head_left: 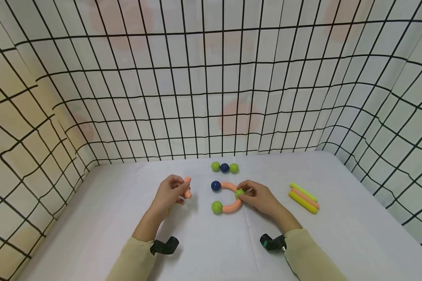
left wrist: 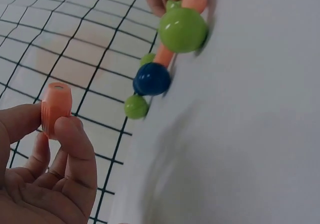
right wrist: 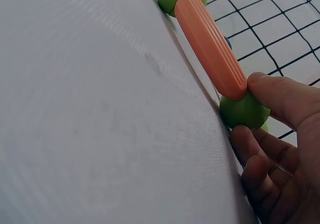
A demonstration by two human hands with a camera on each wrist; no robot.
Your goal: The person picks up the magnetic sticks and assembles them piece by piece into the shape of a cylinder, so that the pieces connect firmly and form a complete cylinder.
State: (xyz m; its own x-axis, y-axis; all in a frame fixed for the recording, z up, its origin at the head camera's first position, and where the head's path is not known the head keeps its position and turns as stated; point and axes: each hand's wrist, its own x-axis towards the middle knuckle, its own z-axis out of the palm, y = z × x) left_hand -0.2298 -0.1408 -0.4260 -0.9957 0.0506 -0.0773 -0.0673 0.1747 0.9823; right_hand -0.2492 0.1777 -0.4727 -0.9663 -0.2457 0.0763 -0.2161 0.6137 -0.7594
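Note:
My left hand (head_left: 167,193) pinches a curved orange rod (head_left: 187,188) between thumb and fingers, raised above the table left of the joined pieces. In the left wrist view, the end of this orange rod (left wrist: 57,97) faces the camera. With thumb and fingertips, my right hand (head_left: 259,197) grips a green ball (head_left: 240,193) at the right of a C-shaped chain. Two curved orange rods (head_left: 232,207) meet at that ball. A blue ball (head_left: 216,186) caps the chain's upper end and another green ball (head_left: 217,207) its lower end. The right wrist view shows the gripped green ball (right wrist: 242,112) close up.
Behind the chain, a blue ball (head_left: 224,168) sits between two green balls (head_left: 215,166). At the right lie a yellow-green rod (head_left: 304,192), an orange rod (head_left: 305,198) and a yellow rod (head_left: 302,203). Black-grid white netting (head_left: 197,89) surrounds the white table (head_left: 211,249).

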